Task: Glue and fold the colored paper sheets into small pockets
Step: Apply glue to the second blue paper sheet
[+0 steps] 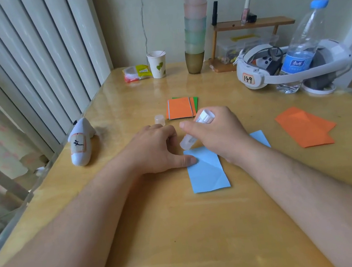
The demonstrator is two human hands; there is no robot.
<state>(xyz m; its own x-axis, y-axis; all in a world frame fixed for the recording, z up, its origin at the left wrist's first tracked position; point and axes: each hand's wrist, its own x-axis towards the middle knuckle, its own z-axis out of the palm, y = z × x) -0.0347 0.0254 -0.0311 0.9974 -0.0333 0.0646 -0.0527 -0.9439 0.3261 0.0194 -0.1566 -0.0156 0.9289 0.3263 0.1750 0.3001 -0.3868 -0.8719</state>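
Note:
A folded light-blue paper sheet [207, 170] lies on the wooden table in front of me. My left hand [155, 149] presses its top-left corner down with the thumb, the other fingers curled on the table. My right hand [217, 132] grips a white glue stick [197, 130] tilted downward, its tip at the sheet's upper edge. The glue stick's cap [159, 119] stands behind my left hand. A stack of finished orange and green pockets [181, 108] lies farther back. Loose orange sheets [305, 126] lie to the right.
A white shark-shaped toy [81, 142] lies at the left table edge. At the back stand a paper cup [157, 64], stacked plastic cups [196, 42], a snack packet [136, 72] and a small wooden shelf [252, 24]. A white headset [291, 66] and water bottle [303, 46] sit at right.

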